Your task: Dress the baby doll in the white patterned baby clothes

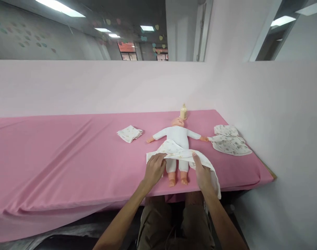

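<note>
A baby doll (177, 136) in a white suit lies on its back, arms spread and bare feet toward me. Across its hips and thighs lies a white patterned cloth (174, 150). My left hand (155, 169) is closed on the cloth's near edge, left of the doll's legs. On the other side, my right hand (203, 173) grips the same edge, thumb on top, and a loose end of cloth hangs down past it toward the table edge. Most fingertips of both hands are hidden under the cloth.
A pink sheet (70, 156) covers the table. To the doll's left lies a folded cloth (129, 133); at right lie patterned baby clothes (230, 142). A pump bottle (183, 113) stands behind the doll's head. Walls (96, 86) border the back and right.
</note>
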The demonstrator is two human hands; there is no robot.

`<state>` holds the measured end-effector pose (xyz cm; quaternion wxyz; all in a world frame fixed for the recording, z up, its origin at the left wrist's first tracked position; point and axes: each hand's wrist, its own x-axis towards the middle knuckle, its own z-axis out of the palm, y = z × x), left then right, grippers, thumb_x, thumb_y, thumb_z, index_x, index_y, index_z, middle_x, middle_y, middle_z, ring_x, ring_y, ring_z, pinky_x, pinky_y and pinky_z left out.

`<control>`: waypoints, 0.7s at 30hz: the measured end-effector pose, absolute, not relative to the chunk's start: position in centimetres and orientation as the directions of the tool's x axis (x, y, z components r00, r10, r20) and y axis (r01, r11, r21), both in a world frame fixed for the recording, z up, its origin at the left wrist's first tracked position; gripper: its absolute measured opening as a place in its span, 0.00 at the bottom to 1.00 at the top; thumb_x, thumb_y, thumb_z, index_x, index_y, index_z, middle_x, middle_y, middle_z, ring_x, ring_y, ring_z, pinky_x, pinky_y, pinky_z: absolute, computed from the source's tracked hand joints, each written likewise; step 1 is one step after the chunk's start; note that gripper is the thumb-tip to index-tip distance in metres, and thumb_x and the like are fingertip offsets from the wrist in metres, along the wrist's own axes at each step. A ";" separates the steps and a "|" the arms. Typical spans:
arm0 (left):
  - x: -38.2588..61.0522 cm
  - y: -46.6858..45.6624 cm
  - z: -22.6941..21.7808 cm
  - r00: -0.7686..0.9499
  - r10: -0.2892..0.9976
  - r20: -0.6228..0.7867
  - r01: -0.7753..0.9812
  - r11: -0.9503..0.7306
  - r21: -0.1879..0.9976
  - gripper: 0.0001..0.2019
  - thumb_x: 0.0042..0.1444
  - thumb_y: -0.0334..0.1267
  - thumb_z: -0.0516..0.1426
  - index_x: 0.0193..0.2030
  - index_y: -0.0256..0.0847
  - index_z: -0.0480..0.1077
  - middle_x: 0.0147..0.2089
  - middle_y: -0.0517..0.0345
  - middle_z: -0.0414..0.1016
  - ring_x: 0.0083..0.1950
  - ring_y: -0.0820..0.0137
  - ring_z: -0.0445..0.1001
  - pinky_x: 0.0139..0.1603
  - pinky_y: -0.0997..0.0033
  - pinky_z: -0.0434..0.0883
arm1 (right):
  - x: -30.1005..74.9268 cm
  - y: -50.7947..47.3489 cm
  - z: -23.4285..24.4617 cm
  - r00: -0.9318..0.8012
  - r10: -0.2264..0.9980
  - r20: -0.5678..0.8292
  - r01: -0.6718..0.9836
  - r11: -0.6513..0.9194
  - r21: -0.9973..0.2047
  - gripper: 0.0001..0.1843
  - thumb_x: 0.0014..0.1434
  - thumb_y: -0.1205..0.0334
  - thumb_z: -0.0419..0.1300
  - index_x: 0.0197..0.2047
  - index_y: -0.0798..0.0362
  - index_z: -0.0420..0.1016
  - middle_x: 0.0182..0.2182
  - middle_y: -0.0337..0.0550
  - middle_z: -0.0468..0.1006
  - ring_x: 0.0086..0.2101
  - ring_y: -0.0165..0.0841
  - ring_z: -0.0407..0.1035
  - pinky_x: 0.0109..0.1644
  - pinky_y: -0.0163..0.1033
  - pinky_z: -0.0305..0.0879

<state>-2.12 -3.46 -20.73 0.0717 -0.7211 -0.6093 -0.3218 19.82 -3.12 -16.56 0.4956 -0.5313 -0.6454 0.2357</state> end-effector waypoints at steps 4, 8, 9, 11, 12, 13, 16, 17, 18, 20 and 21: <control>-4.1 -3.6 -18.1 -0.052 0.772 0.634 0.881 -0.263 0.393 0.11 0.61 0.29 0.45 0.40 0.41 0.68 0.40 0.53 0.76 0.40 0.67 0.75 0.41 0.67 0.71 | 19.2 -3.3 -15.7 0.068 0.893 0.444 0.335 0.399 -0.853 0.16 0.64 0.48 0.53 0.49 0.36 0.78 0.36 0.42 0.81 0.42 0.41 0.75 0.47 0.46 0.72; -5.4 -3.9 -16.5 -0.116 0.680 0.724 0.870 -0.282 0.405 0.10 0.59 0.29 0.46 0.38 0.41 0.67 0.39 0.54 0.75 0.39 0.69 0.74 0.38 0.71 0.70 | 20.6 -4.1 -17.9 0.073 0.952 0.298 0.348 0.256 -0.902 0.17 0.61 0.47 0.57 0.48 0.41 0.79 0.40 0.43 0.82 0.46 0.46 0.74 0.48 0.48 0.72; -5.7 -4.0 -16.2 -0.143 0.659 0.739 0.879 -0.259 0.400 0.10 0.58 0.28 0.46 0.38 0.41 0.68 0.39 0.54 0.75 0.39 0.69 0.74 0.38 0.71 0.70 | 21.2 -4.3 -18.6 0.128 0.958 0.257 0.349 0.199 -0.916 0.17 0.61 0.47 0.57 0.47 0.44 0.80 0.40 0.44 0.82 0.45 0.46 0.74 0.44 0.47 0.73; -6.3 -4.1 -15.4 -0.222 0.625 0.748 0.881 -0.200 0.429 0.10 0.55 0.28 0.47 0.37 0.41 0.68 0.38 0.54 0.75 0.39 0.68 0.74 0.38 0.70 0.69 | 22.3 -4.4 -19.8 0.272 0.941 0.199 0.319 0.107 -0.942 0.17 0.60 0.47 0.58 0.44 0.47 0.81 0.36 0.45 0.82 0.40 0.45 0.76 0.36 0.45 0.73; -6.6 -4.1 -14.8 -0.275 0.617 0.737 0.867 -0.172 0.467 0.11 0.54 0.28 0.47 0.37 0.41 0.69 0.37 0.55 0.76 0.39 0.68 0.74 0.38 0.70 0.69 | 22.8 -4.3 -20.1 0.339 0.925 0.170 0.286 0.071 -0.956 0.17 0.59 0.47 0.59 0.41 0.48 0.82 0.34 0.46 0.83 0.38 0.44 0.76 0.33 0.44 0.71; -6.9 -4.1 -14.2 -0.331 0.619 0.713 0.842 -0.147 0.519 0.11 0.53 0.28 0.47 0.36 0.41 0.69 0.36 0.56 0.76 0.38 0.68 0.74 0.38 0.71 0.69 | 23.2 -4.1 -20.3 0.397 0.908 0.135 0.241 0.039 -0.970 0.17 0.59 0.47 0.60 0.38 0.50 0.82 0.32 0.46 0.83 0.35 0.44 0.76 0.30 0.43 0.70; -7.4 -4.2 -11.7 -0.483 0.638 0.600 0.724 -0.095 0.683 0.12 0.51 0.30 0.48 0.34 0.42 0.72 0.33 0.60 0.75 0.32 0.70 0.72 0.31 0.73 0.67 | 23.7 -3.5 -19.7 0.496 0.866 0.060 0.067 0.031 -0.997 0.20 0.58 0.45 0.60 0.37 0.54 0.81 0.33 0.47 0.82 0.35 0.42 0.76 0.31 0.42 0.70; -7.5 -4.2 -10.8 -0.525 0.626 0.577 0.684 -0.093 0.723 0.12 0.51 0.31 0.48 0.33 0.42 0.72 0.32 0.61 0.75 0.31 0.71 0.71 0.29 0.74 0.66 | 23.8 -3.3 -19.3 0.519 0.852 0.068 0.023 0.066 -0.998 0.21 0.58 0.45 0.60 0.39 0.56 0.80 0.34 0.47 0.82 0.36 0.42 0.75 0.34 0.42 0.71; -7.5 -4.2 -9.8 -0.560 0.600 0.571 0.653 -0.104 0.750 0.12 0.50 0.31 0.48 0.32 0.42 0.73 0.32 0.62 0.75 0.31 0.71 0.70 0.28 0.74 0.65 | 23.8 -3.3 -18.8 0.538 0.838 0.097 -0.002 0.116 -0.993 0.22 0.57 0.44 0.60 0.40 0.56 0.79 0.34 0.47 0.82 0.38 0.41 0.75 0.36 0.42 0.71; -7.5 -4.4 -7.8 -0.601 0.527 0.601 0.625 -0.159 0.764 0.12 0.48 0.30 0.48 0.30 0.42 0.73 0.34 0.64 0.76 0.35 0.71 0.71 0.30 0.75 0.65 | 24.2 -3.3 -17.9 0.570 0.802 0.180 0.019 0.206 -0.978 0.21 0.57 0.44 0.61 0.40 0.55 0.77 0.32 0.45 0.81 0.37 0.40 0.74 0.37 0.42 0.71; -7.5 -4.6 -6.8 -0.601 0.502 0.622 0.626 -0.188 0.757 0.12 0.48 0.29 0.48 0.30 0.43 0.73 0.34 0.64 0.76 0.36 0.72 0.71 0.31 0.76 0.64 | 24.5 -3.4 -17.4 0.575 0.786 0.226 0.061 0.234 -0.970 0.20 0.57 0.44 0.60 0.41 0.53 0.77 0.31 0.44 0.80 0.36 0.40 0.73 0.36 0.42 0.71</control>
